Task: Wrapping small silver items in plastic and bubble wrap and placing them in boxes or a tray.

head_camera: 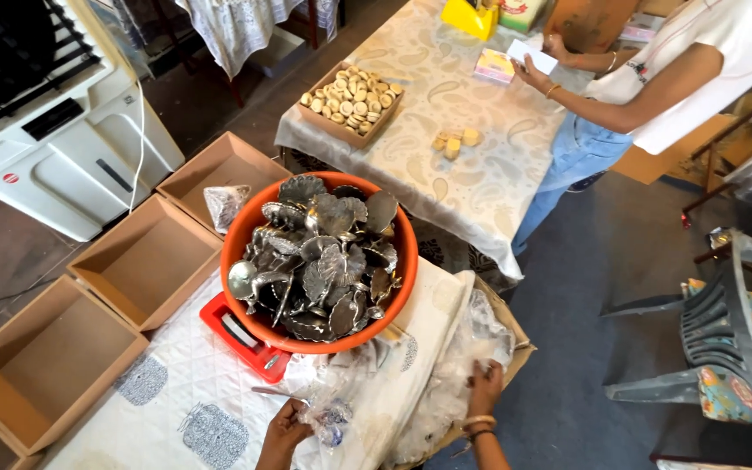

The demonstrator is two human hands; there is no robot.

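Small home packing workshop: orange tub [319, 335] of metal pcs, empty cardboard boxes [145, 261], cloth-covered tables [446, 148], air cooler [54, 130], plastic chair [724, 339].

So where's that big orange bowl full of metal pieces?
In the head view, the orange bowl sits left of centre on a red stand on the white quilted table, beside brown cardboard boxes, above both hands.

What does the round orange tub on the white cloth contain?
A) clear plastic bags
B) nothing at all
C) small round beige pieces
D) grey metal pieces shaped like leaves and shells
D: the orange tub is heaped with grey metal pieces in leaf and shell shapes; the round beige pieces lie in a cardboard tray on the other table.
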